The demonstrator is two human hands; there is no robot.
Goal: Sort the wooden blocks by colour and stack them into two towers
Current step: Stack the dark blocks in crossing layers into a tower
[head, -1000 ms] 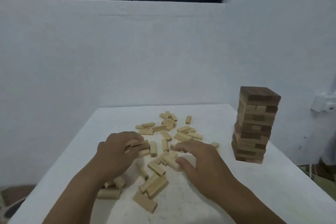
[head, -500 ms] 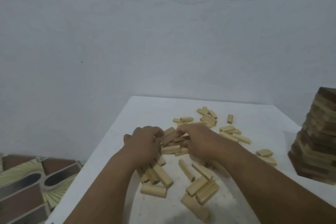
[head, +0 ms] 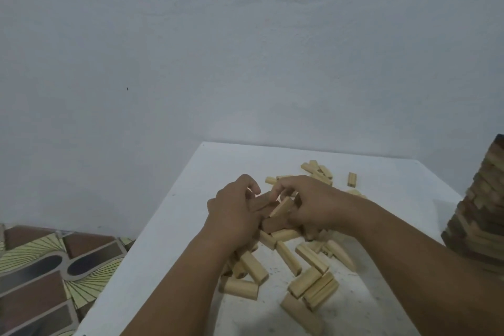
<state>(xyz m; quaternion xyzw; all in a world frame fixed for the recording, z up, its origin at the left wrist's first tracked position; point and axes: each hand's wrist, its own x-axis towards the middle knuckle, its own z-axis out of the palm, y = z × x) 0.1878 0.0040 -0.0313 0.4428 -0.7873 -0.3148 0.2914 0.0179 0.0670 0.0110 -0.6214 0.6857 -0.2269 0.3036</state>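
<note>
At the centre of the frame the left hand (head: 234,215) and right hand (head: 313,207) meet with fingers curled around a small bundle of blocks (head: 272,211), some pale, some darker brown. Loose pale blocks (head: 305,278) lie scattered below and behind the hands on the white table (head: 191,226), whose left edge runs diagonally toward the lower left with bare surface beside it. The mixed-colour tower (head: 482,215) stands at the right edge of the frame, cut off, well apart from the hands.

Dim, bluish light; soft focus (edges bowed); faint shadows under arms.
</note>
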